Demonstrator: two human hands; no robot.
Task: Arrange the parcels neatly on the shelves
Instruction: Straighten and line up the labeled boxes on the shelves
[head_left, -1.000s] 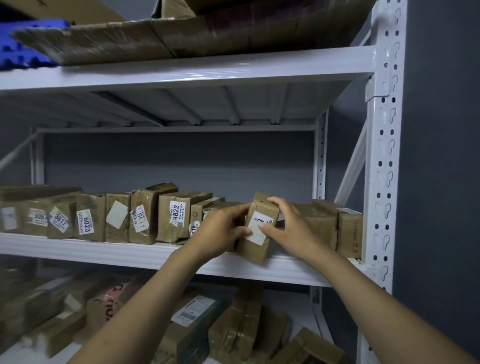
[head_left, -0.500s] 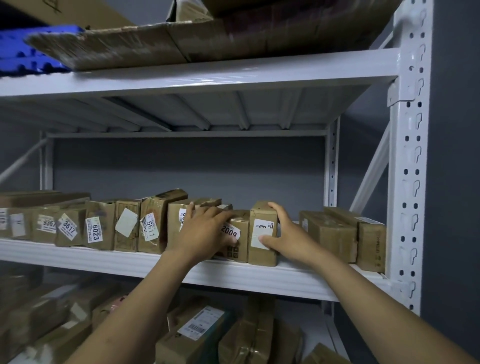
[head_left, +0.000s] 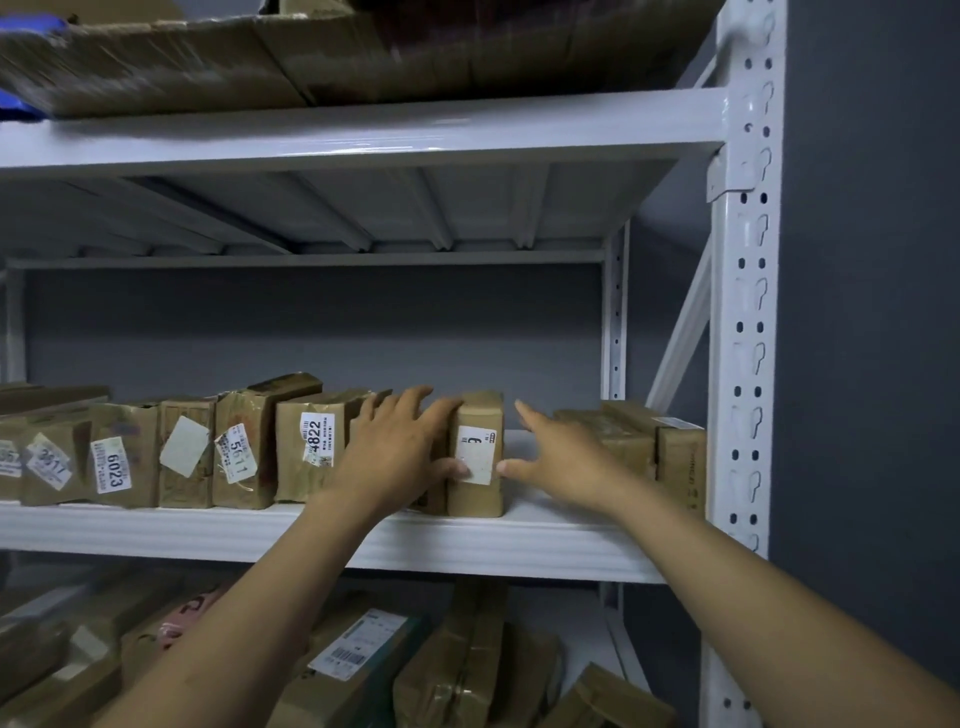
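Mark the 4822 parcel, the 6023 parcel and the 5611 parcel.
4822 parcel (head_left: 318, 439): head view, on its white label.
6023 parcel (head_left: 110, 464): head view, on its white label.
5611 parcel (head_left: 236, 454): head view, on its crumpled label.

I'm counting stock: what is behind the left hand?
A brown parcel, only its lower edge showing, between the 4822 parcel and the white-labelled parcel. The left hand covers its label.

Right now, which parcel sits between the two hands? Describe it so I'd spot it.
Look at the middle shelf of the white rack. The parcel stands upright between the left hand and right hand, ending the upright row; bare shelf lies to its right, and its white label shows one cut-off character.
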